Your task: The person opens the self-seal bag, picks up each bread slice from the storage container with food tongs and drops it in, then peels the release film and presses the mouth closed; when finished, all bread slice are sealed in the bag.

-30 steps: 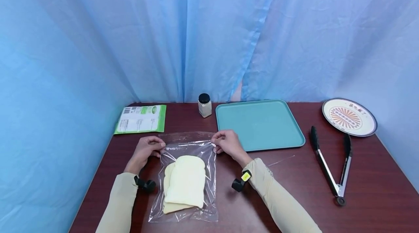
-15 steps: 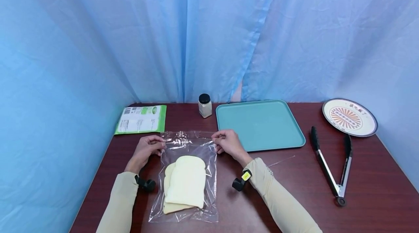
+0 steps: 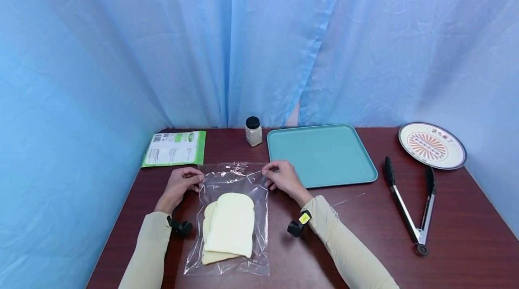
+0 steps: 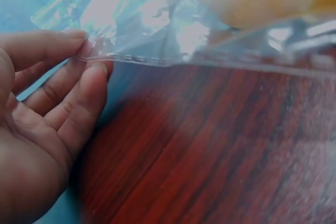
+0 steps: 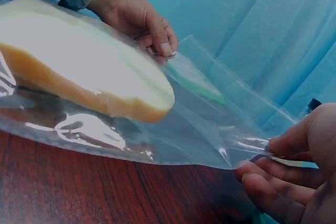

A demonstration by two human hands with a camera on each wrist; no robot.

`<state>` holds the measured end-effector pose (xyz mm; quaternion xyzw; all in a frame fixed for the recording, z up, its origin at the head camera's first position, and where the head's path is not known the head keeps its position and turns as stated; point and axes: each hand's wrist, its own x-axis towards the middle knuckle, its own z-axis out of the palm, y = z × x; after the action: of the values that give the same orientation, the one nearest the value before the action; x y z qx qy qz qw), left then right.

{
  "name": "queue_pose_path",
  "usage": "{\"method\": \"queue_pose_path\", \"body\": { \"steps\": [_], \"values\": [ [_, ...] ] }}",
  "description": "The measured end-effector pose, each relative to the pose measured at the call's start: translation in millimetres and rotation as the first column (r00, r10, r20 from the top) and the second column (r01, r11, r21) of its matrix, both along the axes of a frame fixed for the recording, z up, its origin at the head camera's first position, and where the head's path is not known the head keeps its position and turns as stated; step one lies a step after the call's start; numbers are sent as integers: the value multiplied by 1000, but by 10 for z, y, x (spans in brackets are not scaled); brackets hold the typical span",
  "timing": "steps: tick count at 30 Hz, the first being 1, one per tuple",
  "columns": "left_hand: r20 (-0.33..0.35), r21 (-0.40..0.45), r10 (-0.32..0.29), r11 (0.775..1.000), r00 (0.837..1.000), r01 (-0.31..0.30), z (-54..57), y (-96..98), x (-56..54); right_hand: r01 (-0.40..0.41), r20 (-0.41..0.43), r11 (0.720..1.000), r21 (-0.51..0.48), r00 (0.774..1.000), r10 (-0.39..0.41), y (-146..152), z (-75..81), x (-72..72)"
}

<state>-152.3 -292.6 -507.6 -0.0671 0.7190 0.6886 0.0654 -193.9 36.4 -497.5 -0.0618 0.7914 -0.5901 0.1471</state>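
A clear plastic bag (image 3: pixel 259 230) lies flat on the table with two overlapping slices of bread (image 3: pixel 232 225) inside, the upper one covering most of the other. My left hand (image 3: pixel 178 188) pinches the bag's left edge near its top, between thumb and fingers. On the opposite edge, my right hand (image 3: pixel 285 181) pinches the film at about the same height. In the right wrist view the bag's flap (image 5: pixel 231 77) stretches beyond both hands, and the bread (image 5: pixel 89 61) shows a brown crust along its side. The left wrist view shows the bag's edge (image 4: pixel 152 61) at the left fingertips.
A teal tray (image 3: pixel 320 153) lies just behind my right hand. A black-capped jar (image 3: pixel 253 132) and a green-white packet (image 3: pixel 174 148) stand and lie at the back. To the right are open tongs (image 3: pixel 421 230) and a patterned plate (image 3: pixel 433 145). A thin clear strip (image 3: pixel 348 199) lies near the right sleeve.
The glints and creases along the bag's top flap have shifted, and the flap looks slightly raised at first, then flatter. Both hands keep nearly the same place and grip.
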Motion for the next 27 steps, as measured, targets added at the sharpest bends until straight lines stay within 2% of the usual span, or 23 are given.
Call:
{"method": "queue_pose_path", "body": {
  "steps": [5,10,18,27],
  "values": [
    [-30,29,-13,999,999,14,-26,-14,-14,3,-36,1000,18,999,-3,19,8,-16],
    [-28,22,0,1000,1000,1,-32,-25,-20,0,-27,1000,-31,1000,0,51,-11,-38],
    [-41,91,23,996,999,-19,-34,-27,-7,-2,-24,995,-98,1000,0,76,-69,-55],
    [-65,122,13,993,998,-5,-55,-43,-13,-27,-32,994,-107,999,24,75,-78,-69]
  ]
}}
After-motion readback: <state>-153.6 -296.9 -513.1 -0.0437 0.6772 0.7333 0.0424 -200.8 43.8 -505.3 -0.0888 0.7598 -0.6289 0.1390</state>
